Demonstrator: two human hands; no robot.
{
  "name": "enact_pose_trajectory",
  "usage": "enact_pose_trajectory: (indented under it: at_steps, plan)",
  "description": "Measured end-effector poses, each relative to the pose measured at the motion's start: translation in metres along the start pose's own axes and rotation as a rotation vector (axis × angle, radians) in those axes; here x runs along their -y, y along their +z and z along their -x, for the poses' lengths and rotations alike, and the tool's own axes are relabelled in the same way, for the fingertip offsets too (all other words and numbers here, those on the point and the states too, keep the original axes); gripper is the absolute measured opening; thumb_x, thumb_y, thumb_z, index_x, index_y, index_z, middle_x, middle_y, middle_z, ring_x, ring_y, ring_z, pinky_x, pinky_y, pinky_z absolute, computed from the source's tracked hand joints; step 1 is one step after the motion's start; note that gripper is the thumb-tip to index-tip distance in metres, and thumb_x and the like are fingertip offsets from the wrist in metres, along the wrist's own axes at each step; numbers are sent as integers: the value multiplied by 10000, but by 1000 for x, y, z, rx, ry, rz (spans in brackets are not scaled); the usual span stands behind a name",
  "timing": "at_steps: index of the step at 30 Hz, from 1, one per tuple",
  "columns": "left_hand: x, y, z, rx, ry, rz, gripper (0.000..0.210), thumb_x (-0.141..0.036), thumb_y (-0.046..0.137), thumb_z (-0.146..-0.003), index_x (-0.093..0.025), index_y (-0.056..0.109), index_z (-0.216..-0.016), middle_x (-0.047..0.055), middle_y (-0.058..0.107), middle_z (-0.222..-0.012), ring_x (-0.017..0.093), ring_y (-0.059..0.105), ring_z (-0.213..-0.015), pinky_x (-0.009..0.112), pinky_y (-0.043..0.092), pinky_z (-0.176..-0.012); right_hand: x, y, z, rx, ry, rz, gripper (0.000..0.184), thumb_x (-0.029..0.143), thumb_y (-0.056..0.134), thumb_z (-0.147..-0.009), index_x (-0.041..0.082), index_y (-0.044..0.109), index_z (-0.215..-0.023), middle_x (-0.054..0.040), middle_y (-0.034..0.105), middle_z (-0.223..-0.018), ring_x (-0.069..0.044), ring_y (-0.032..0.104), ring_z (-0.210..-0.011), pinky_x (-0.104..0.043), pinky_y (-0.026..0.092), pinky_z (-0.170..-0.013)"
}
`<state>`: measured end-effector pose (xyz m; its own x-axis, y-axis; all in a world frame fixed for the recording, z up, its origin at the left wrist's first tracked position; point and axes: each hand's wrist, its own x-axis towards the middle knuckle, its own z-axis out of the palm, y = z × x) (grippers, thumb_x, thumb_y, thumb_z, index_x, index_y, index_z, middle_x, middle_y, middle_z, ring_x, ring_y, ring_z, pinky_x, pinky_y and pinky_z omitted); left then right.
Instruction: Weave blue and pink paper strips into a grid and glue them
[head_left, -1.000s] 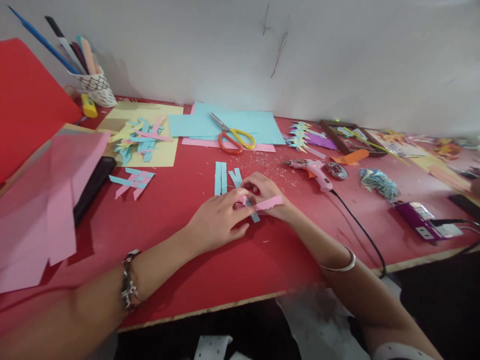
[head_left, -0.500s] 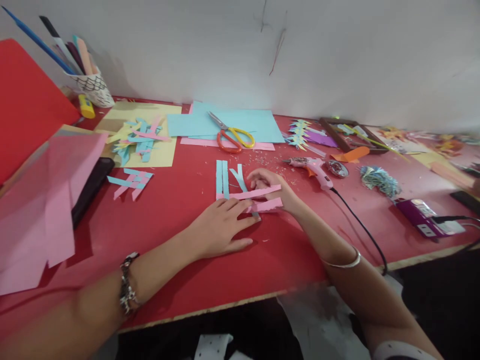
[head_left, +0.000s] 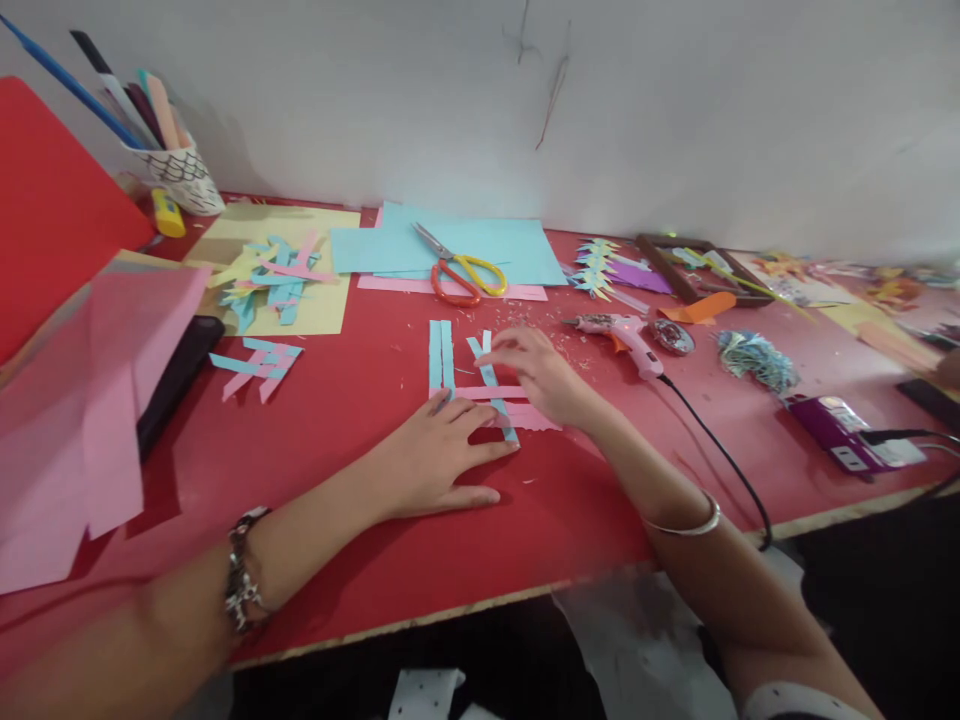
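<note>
My left hand lies flat with fingers spread, its fingertips resting on the lower ends of some woven paper strips. Two light-blue strips stand side by side above these fingers. Pink strips run crosswise to the right. A slanted light-blue strip crosses them, and a shorter blue piece is beside its top. My right hand is over this slanted strip, fingers extended and somewhat apart, fingertips at its upper part; its thumb is hidden. Part of the weave is covered by my left hand.
Scissors lie on blue sheets behind the strips. A pink glue gun with a black cord is to the right, near a purple power strip. A small woven piece and pink sheets are at left.
My right hand has moved up and left to the slanted blue strip. The pink strips, raised against that hand before, now lie flatter across the blue one. My left hand stays put.
</note>
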<state>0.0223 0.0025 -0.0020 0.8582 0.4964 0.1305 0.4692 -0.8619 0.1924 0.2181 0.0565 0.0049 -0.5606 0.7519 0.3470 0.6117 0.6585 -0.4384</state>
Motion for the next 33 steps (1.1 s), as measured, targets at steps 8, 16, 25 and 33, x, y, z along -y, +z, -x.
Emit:
enact_pose_trajectory:
  at_steps: [8,16,25,33]
  plan:
    - [0,0,0,-5,7,13,472,-510,363,-866,-245,517,-1225,137,498,-1244,302,433,-1144,550,301,-958,-2,6,1,85,74,137,122,149,451,-789,168,564,-831,-118,444,-1074,-232,437,-1004,-418,362,-903]
    - [1,-1,0,2,5,27,463,-513,357,-868,-254,528,-1211,116,503,-1243,282,429,-1140,523,276,-979,-10,4,-2,59,89,26,68,193,480,-806,191,539,-771,-90,441,-1029,-215,437,-1040,-407,328,-937]
    - [2,-2,-1,0,8,27,472,-536,390,-846,-261,541,-1197,117,502,-1249,288,429,-1142,507,291,-967,-16,11,-9,11,110,10,92,205,540,-759,188,555,-848,-74,523,-949,-199,490,-964,-403,354,-919]
    - [-1,-8,-1,29,-3,50,469,-526,419,-837,-268,522,-1215,99,512,-1245,284,438,-1135,515,278,-976,-23,2,-25,146,44,-81,372,162,525,-743,207,515,-1112,-78,557,-1159,-194,488,-1093,-399,360,-948]
